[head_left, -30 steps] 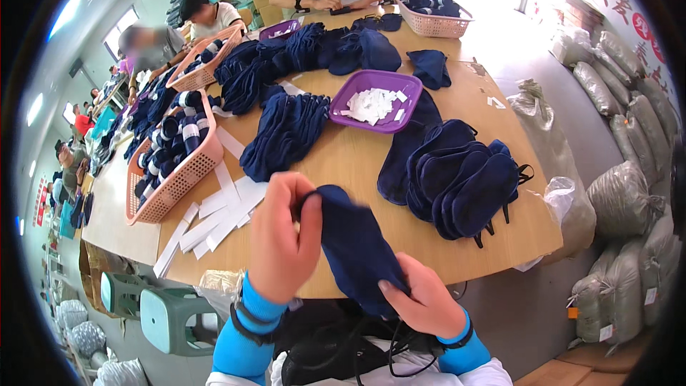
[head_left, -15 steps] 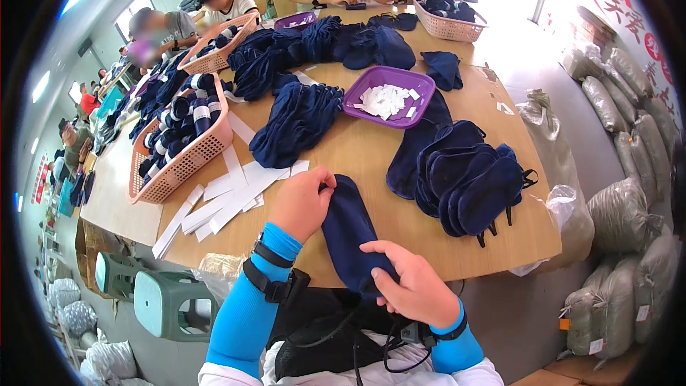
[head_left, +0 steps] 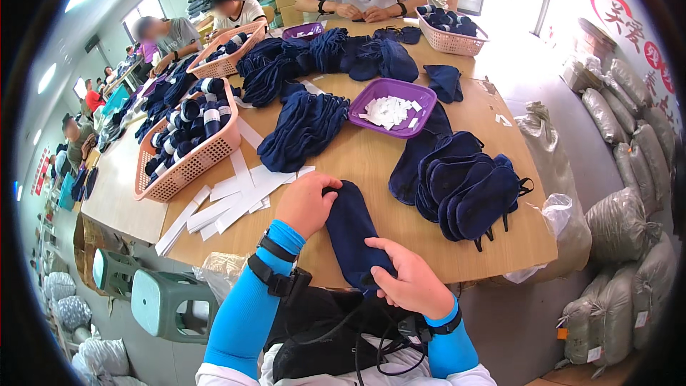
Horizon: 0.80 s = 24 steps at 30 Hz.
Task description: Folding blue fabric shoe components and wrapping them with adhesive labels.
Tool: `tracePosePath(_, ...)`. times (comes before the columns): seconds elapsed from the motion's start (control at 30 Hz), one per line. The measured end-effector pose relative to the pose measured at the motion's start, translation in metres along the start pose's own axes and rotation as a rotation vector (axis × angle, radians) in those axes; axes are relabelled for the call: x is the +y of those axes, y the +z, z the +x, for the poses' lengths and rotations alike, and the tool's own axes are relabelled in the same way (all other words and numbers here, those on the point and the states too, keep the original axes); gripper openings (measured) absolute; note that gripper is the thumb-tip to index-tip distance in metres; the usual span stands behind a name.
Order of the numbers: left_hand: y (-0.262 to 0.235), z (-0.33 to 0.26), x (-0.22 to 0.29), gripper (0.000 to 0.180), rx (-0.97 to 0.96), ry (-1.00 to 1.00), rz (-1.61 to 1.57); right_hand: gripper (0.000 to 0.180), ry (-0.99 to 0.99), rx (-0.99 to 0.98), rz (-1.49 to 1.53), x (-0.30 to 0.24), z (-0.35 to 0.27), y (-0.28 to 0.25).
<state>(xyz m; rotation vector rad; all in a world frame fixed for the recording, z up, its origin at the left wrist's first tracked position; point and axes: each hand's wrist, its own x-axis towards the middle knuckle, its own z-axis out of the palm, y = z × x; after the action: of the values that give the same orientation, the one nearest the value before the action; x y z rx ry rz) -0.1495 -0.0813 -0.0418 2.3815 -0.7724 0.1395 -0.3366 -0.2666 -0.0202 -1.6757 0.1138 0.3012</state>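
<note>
A navy blue eye mask (head_left: 350, 232) lies lengthwise between my hands at the table's near edge. My left hand (head_left: 307, 204) pinches its far end with thumb and fingers. At the near end, my right hand (head_left: 413, 280) grips the mask, thumb and forefinger on top and the other fingers partly hidden beneath. To the right is a fanned stack of navy eye masks (head_left: 468, 189) with dark straps. Beyond my left hand rests a gathered pile of navy masks (head_left: 304, 132). A purple tray (head_left: 433, 100) of small white labels stands ahead.
White paper strips (head_left: 239, 200) lie left of my left hand. A pink basket (head_left: 204, 157) holds rolled masks with white bands; another pink basket (head_left: 457, 44) stands far right. Across the table a person (head_left: 364, 0) works. Green stools (head_left: 161, 307) are at lower left, stuffed sacks (head_left: 614, 218) at right.
The view has shifted slightly, so the table's things appear a little lower and further right. Both hands keep their hold on the eye mask, with hardly any movement.
</note>
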Motion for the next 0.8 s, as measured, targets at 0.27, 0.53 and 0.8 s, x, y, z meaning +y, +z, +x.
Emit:
tracePosePath(0.27, -0.006, -0.005, 0.005, 0.019, -0.078, -0.025, 0.078, 0.059, 0.099, -0.054, -0.096, -0.012, 0.000, 0.000)
tracePosePath(0.53, -0.041, -0.078, 0.067, 0.033, 0.007, 0.181, 0.036, 0.061, -0.335, 0.319, -0.718, -0.010, -0.056, 0.000)
tracePosePath(0.8, 0.019, -0.085, 0.048, 0.051, 0.064, 0.238, -0.033, 0.044, -0.800, 0.394, -0.796, 0.035, -0.015, 0.004)
